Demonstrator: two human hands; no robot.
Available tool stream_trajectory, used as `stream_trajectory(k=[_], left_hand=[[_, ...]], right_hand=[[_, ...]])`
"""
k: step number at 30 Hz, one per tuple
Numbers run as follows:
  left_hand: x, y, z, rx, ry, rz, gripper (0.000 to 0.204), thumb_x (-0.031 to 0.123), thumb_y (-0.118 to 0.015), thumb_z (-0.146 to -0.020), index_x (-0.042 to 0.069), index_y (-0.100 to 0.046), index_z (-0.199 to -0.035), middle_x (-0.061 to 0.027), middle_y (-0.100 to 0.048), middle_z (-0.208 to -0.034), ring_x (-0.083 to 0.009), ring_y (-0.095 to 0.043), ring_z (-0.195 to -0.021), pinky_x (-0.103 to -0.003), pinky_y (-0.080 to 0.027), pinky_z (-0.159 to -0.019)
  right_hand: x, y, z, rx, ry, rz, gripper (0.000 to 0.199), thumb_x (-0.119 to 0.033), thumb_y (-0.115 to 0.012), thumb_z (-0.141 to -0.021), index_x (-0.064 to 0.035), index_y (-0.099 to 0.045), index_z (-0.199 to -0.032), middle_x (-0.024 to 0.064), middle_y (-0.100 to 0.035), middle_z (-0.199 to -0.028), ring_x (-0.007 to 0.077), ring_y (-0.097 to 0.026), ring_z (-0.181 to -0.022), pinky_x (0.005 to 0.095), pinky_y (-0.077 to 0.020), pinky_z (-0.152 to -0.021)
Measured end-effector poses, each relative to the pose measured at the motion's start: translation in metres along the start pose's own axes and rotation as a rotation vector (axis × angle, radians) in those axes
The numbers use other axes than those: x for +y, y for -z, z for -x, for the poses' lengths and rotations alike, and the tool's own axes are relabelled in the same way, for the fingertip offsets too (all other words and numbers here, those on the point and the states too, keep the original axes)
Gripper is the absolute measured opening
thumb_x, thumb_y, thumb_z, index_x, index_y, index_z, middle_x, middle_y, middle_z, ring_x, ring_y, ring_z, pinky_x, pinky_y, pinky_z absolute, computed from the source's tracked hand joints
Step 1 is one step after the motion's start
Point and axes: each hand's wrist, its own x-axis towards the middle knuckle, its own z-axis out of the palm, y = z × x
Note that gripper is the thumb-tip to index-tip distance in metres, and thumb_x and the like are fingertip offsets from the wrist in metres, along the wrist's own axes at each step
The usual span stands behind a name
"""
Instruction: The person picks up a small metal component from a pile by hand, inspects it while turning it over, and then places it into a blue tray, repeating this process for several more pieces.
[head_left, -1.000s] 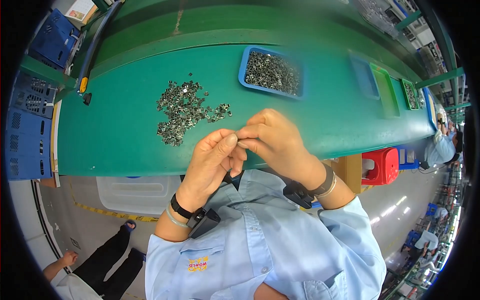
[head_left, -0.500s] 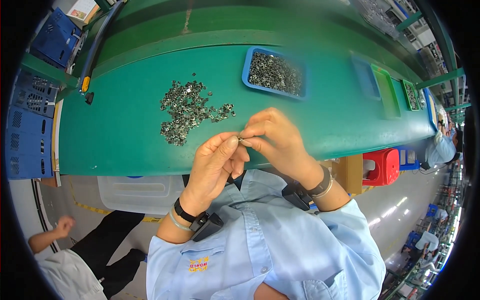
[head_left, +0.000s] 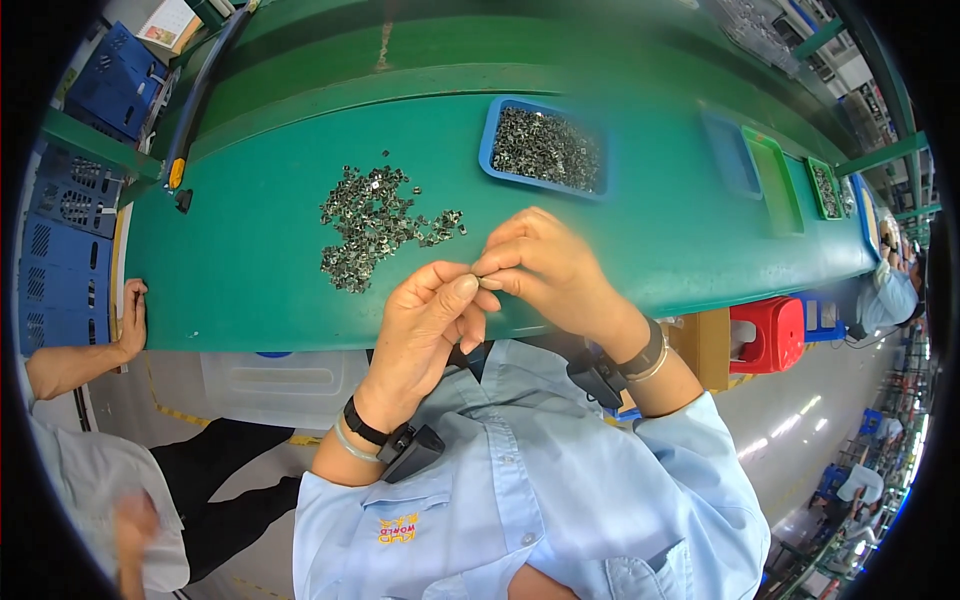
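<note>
My left hand and my right hand meet fingertip to fingertip over the near edge of the green table. Between the fingertips both hands pinch a small metal part, mostly hidden by the fingers. A loose pile of small metal parts lies on the table just beyond my left hand. A blue tray filled with the same parts stands farther back, above my right hand.
Another person's hand rests on the table's left end. Blue crates are stacked at the left. More trays lie along the table to the right; a red stool stands below it.
My hands stay together on the small part with only slight finger movement. The person at the left has brought a hand up onto the table's edge.
</note>
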Motion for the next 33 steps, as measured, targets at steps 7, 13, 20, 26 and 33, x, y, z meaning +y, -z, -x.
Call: stream_trajectory(k=[7,13,20,26,33], left_hand=[[0.0,0.001,0.001,0.02,0.015,0.043,0.018,0.017,-0.057,-0.092,0.0,-0.058,-0.097,-0.0098,-0.065,-0.081,-0.0106,-0.054,-0.056,-0.023,-0.043,-0.049],[-0.004,0.003,0.002,0.025,-0.025,0.043,0.017,0.017,-0.059,-0.091,0.001,-0.058,-0.095,-0.0093,-0.064,-0.079,-0.012,-0.057,-0.058,-0.023,-0.044,-0.049],[-0.008,0.0,0.003,0.01,-0.093,0.044,0.014,0.017,-0.06,-0.091,0.003,-0.057,-0.091,-0.0076,-0.064,-0.076,-0.0125,-0.058,-0.059,-0.023,-0.044,-0.051],[-0.006,0.0,0.001,0.02,-0.051,0.003,0.014,0.017,-0.059,-0.091,0.003,-0.056,-0.091,-0.0074,-0.063,-0.076,-0.0126,-0.057,-0.058,-0.023,-0.044,-0.052],[0.003,-0.004,0.009,0.001,-0.012,0.057,0.015,0.017,-0.057,-0.092,0.003,-0.055,-0.091,-0.0077,-0.063,-0.076,-0.0126,-0.056,-0.058,-0.023,-0.044,-0.051]], right_hand=[[0.001,-0.003,-0.001,0.018,0.009,-0.015,0.012,-0.009,-0.07,-0.076,-0.0091,-0.068,-0.087,0.0028,-0.061,-0.084,0.0208,-0.058,-0.081,0.0318,-0.0476,-0.07],[0.001,-0.01,0.003,0.061,-0.03,-0.116,0.013,-0.007,-0.069,-0.076,-0.0086,-0.067,-0.089,0.0034,-0.061,-0.085,0.02,-0.058,-0.082,0.0311,-0.0482,-0.071],[-0.004,-0.018,0.01,0.105,-0.103,-0.26,0.013,-0.004,-0.068,-0.077,-0.0067,-0.066,-0.09,0.0053,-0.061,-0.087,0.0191,-0.059,-0.082,0.0294,-0.0491,-0.07],[0.001,-0.013,0.01,0.082,-0.018,-0.184,0.015,-0.004,-0.069,-0.076,-0.0066,-0.065,-0.09,0.0043,-0.061,-0.087,0.0182,-0.058,-0.081,0.0299,-0.0476,-0.067],[-0.003,-0.01,0.008,0.079,-0.008,-0.191,0.013,-0.004,-0.069,-0.077,-0.0064,-0.066,-0.089,0.0044,-0.062,-0.084,0.0174,-0.059,-0.078,0.0285,-0.0487,-0.065]])
